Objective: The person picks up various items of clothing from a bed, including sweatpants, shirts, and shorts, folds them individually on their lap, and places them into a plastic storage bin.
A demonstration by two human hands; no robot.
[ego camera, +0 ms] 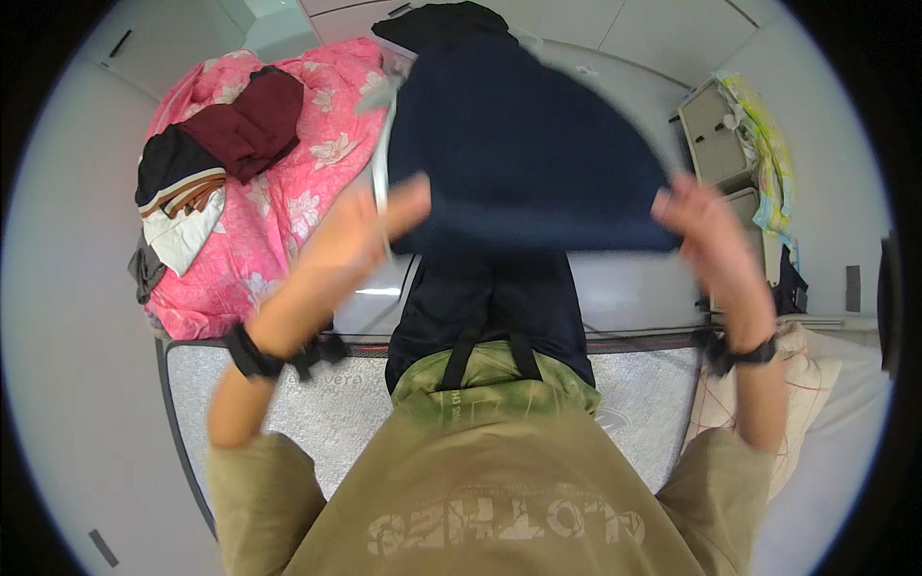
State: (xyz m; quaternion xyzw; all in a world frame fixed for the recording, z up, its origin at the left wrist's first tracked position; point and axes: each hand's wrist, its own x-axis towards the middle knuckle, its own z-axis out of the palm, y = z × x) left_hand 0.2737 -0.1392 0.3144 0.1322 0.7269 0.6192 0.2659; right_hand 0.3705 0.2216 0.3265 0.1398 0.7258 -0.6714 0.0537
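A dark navy garment [526,144] is stretched between my two hands, over and in front of my lap; its exact kind cannot be told. My left hand [378,216] grips its lower left corner, the fingers blurred by motion. At the lower right corner my right hand [691,216] pinches the cloth, also blurred. A white strip [382,165] hangs along the garment's left side, close to my left hand. Behind the far end lies black cloth [443,23]. Both wrists wear black bands.
To the left, a pink floral quilt [335,151] bears a folded maroon garment [248,122], a black striped garment [176,169] and a white one [184,234]. I sit on a mattress [338,403]. At right stand drawers [713,137] with yellow-green cloth [756,129], and a checked pillow [799,381].
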